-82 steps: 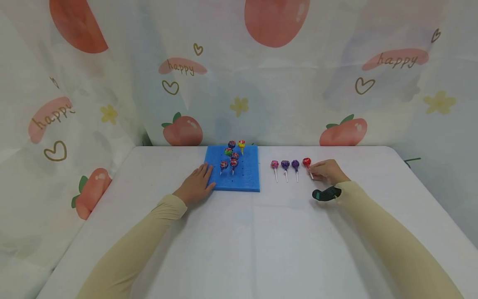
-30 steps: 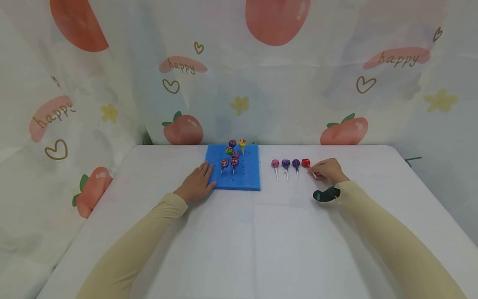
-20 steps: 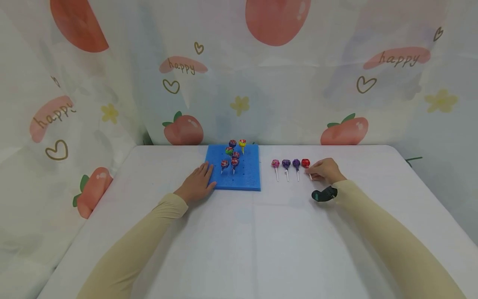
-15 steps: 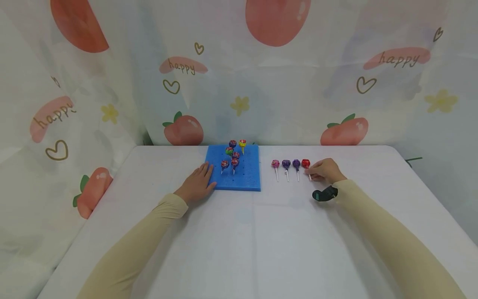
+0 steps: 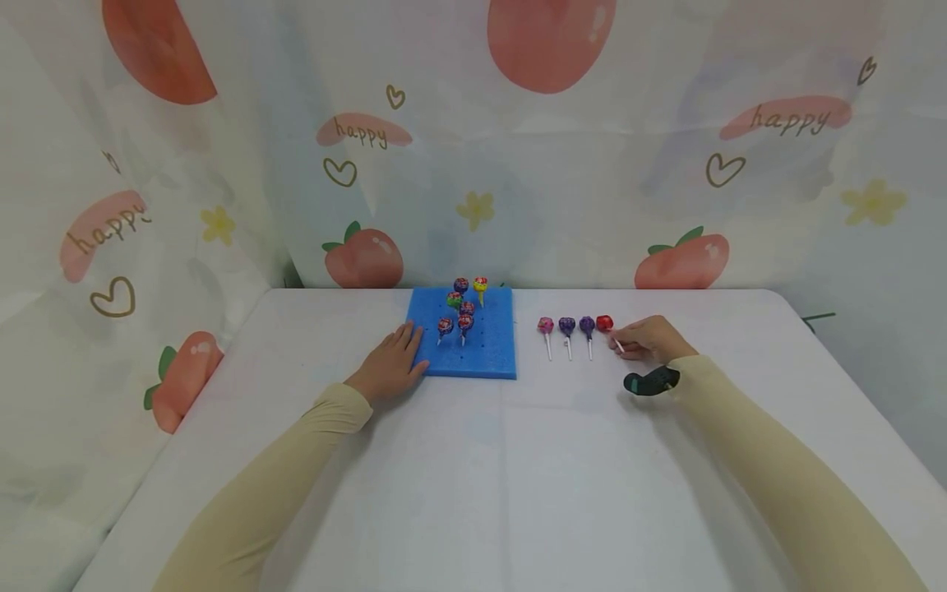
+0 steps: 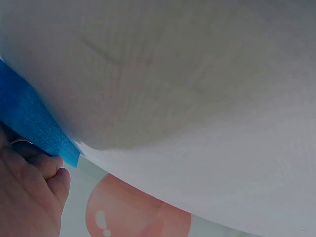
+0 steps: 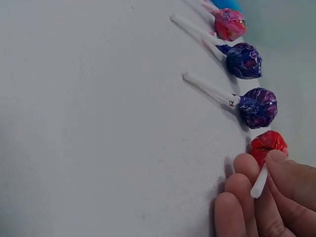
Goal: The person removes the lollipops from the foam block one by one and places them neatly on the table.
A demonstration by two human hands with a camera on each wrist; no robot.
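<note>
A pale cloth [image 5: 592,197] printed with fruit, hearts and the word "happy" hangs behind and to the left of a white bench [image 5: 473,493], which I watch from afar. Two tan sleeves [image 5: 762,460] reach over it from the near side. Towards the back edge, left of centre, lies a flat blue board [image 5: 491,355]. It serves as the holder: small holes dot it, and six wrapped lollipops [image 5: 465,321] stand in it, heads up, one yellow, one green, the others dark and mixed.

The left hand [image 5: 388,366] rests with its fingers extended over the board's left edge; I take it to be steadying the board, its grip unclosed and holding nothing. The right hand [image 5: 653,337] is well to the right. Its grip is nearly closed, thumb and fingers pinching a red lollipop [image 7: 269,145] below the head, which I judge suits so thin a handle.

That head ends a row with a pink lollipop [image 7: 230,23] and two purple lollipops [image 7: 258,107], laid side by side, perhaps for easy picking. I cannot tell whether the red one touches the bench. Smallest is its white stick [image 7: 259,181], the bare end jutting from the fingers.
</note>
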